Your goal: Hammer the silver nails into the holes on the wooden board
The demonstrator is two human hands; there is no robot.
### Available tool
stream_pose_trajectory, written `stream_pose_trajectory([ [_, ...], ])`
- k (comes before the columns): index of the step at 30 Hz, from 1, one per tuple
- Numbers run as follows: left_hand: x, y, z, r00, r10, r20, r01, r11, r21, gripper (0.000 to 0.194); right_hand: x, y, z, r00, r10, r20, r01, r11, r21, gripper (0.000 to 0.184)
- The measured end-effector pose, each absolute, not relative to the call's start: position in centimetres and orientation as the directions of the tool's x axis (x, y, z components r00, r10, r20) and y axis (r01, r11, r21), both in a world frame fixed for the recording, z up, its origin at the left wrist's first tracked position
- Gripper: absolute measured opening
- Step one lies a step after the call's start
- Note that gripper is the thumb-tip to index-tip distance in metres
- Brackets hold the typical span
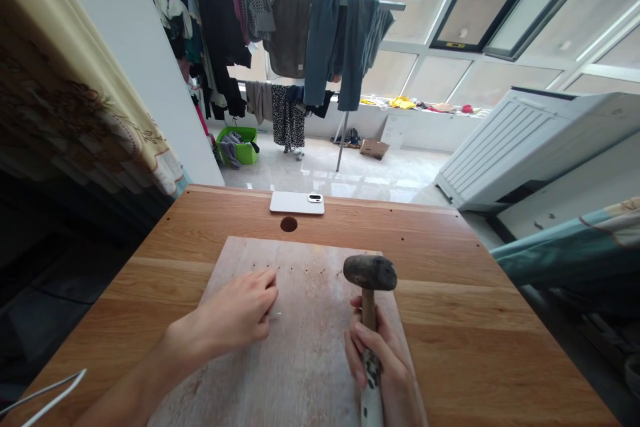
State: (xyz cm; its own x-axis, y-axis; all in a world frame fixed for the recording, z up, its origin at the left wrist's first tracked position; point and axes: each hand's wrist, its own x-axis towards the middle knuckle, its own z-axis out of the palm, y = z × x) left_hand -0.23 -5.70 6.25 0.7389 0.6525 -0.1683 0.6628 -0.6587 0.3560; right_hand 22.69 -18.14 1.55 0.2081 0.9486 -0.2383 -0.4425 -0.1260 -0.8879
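Observation:
A rubber mallet [370, 272] with a dark, worn head stands nearly upright in my right hand [383, 353]. My fingers wrap round its wooden handle, whose lower part is whitish with dark patches. My left hand [240, 310] rests over the pale, scuffed wooden board [300, 373], fingers curled in. A thin, light sliver [277, 313] shows beside its fingertips; whether the fingers pinch it is hidden. Along the board's far part runs a row of several small dark marks [291, 269], which look like nail heads or holes. A couple near the mallet look like bent nails [323, 271].
Under the board is a brown wooden table [460, 320]. A white phone [296, 203] lies at its far edge, behind a round hole [289, 224]. A white cable [55, 393] crosses the left front corner. Beyond stand a laundry rack with clothes [287, 33] and a green basket [245, 150].

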Motion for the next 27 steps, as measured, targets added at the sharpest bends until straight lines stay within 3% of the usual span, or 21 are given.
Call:
stream_pose_trajectory([
  [4,0.0,-4.9,6.0,0.730,0.670,-0.132,0.634,-0.593,0.497,0.015,22.6,-18.1,2.5,0.224,0.942,-0.250,-0.424,-0.137,-0.895,0.032],
  [9,1.6,-3.1,5.1,0.704,0.709,0.042,0.534,-0.568,0.626,0.013,22.6,-18.0,3.0,0.216,0.939,-0.267,-0.408,-0.161,-0.898,0.034],
  [22,4.2,-2.0,3.6,0.641,0.756,0.134,0.580,-0.592,0.560,0.015,22.7,-17.9,2.5,0.209,0.948,-0.239,-0.415,-0.135,-0.900,0.029],
  [27,4.6,-2.1,2.8,0.646,0.740,0.188,0.497,-0.594,0.632,0.015,22.7,-18.2,2.4,0.192,0.953,-0.233,-0.421,-0.134,-0.897,0.029],
])
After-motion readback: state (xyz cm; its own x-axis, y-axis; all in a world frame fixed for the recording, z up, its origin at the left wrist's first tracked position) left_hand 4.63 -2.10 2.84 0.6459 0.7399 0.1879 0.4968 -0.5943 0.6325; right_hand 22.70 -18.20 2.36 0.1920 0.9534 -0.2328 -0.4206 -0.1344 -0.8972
